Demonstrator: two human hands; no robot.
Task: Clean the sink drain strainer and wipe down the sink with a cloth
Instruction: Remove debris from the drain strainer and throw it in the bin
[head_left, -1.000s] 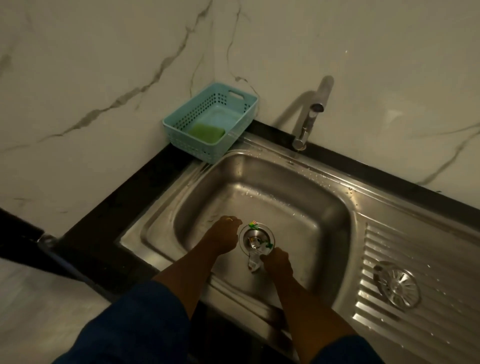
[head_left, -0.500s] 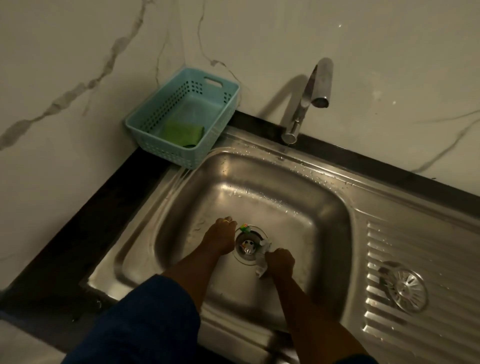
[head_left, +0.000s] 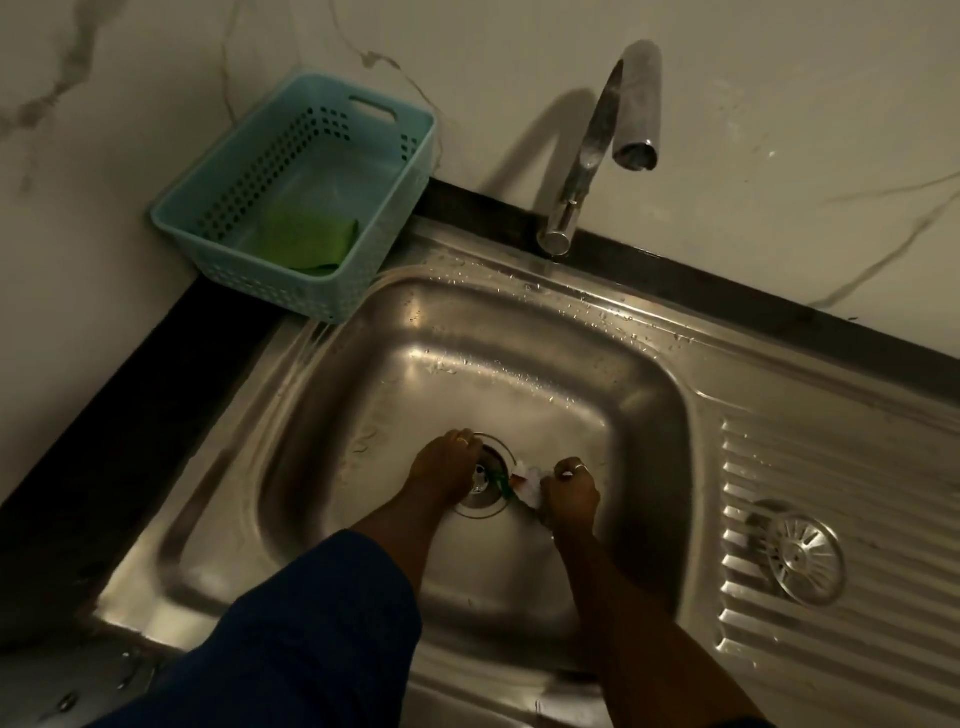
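Observation:
Both my hands are down in the steel sink (head_left: 519, 332) at the round drain (head_left: 483, 493). My left hand (head_left: 444, 467) rests on the drain's left rim, fingers curled over it; whether it grips anything is hidden. My right hand (head_left: 569, 496) is closed on a small clump of white and green scraps (head_left: 522, 480) just right of the drain. The metal strainer (head_left: 802, 558) lies on the ribbed drainboard at the right. A green cloth (head_left: 309, 236) lies in the light blue basket (head_left: 358, 275) at the back left.
The tap (head_left: 597, 135) arches over the sink's back rim, no water running. Water drops dot the sink's back rim and basin. A black counter edge (head_left: 130, 405) runs along the left, with a marble wall behind.
My view has moved closer and leftward over the sink. My right hand has shifted from below the drain to its right side, pulling the scraps off the drain opening.

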